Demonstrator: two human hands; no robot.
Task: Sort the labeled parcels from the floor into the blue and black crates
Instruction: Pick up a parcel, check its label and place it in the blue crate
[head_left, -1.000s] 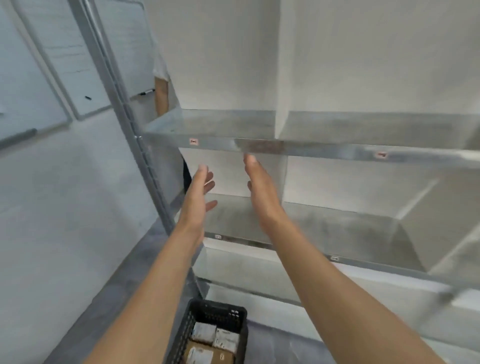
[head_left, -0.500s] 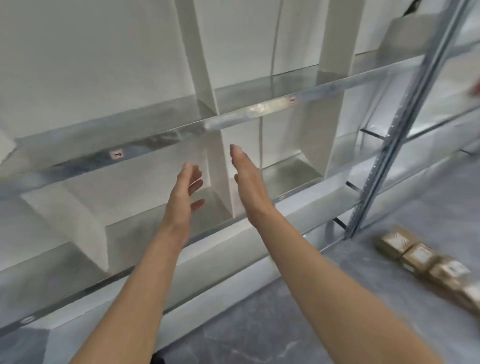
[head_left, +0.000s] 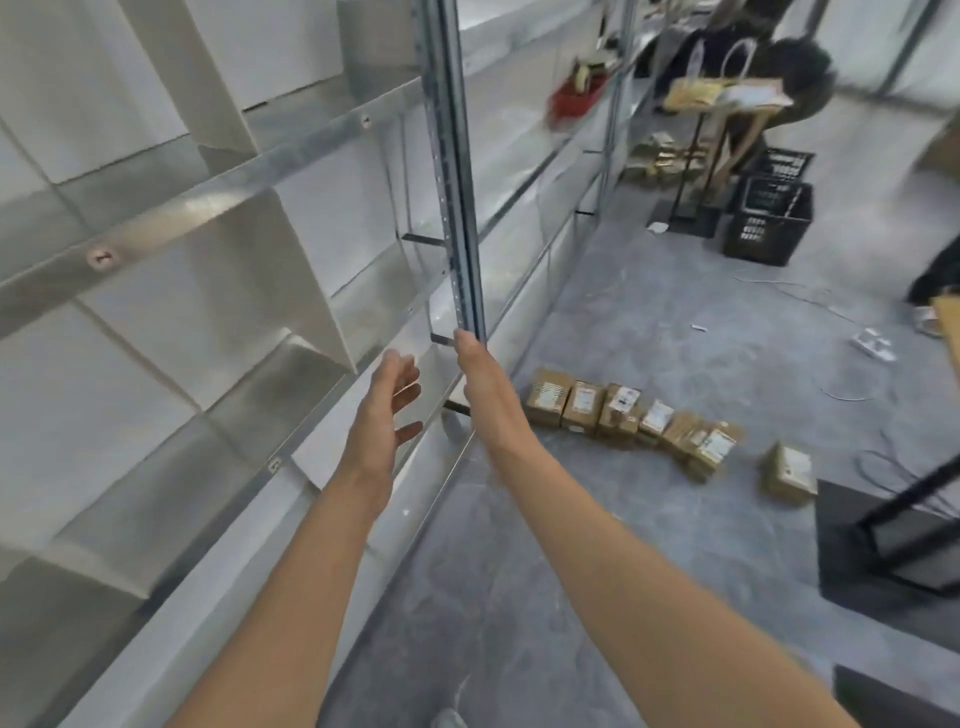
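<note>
Both hands are held out empty with fingers straight: the left hand (head_left: 387, 410) and the right hand (head_left: 480, 384) are raised in front of the steel rack upright (head_left: 457, 182). The labeled cardboard parcels (head_left: 623, 410) lie in a row on the floor (head_left: 649, 322), right of the right hand and lower, with one stray parcel (head_left: 789, 470) further right. Stacked black crates (head_left: 769, 218) are seen far beyond the hands; no blue crate is shown. The nearest parcel is best taken first, label kept upward so it can be read.

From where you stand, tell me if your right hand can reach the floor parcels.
Probably not yet: the right hand is free and nothing blocks it, but the parcels lie farther ahead, low down.
</note>
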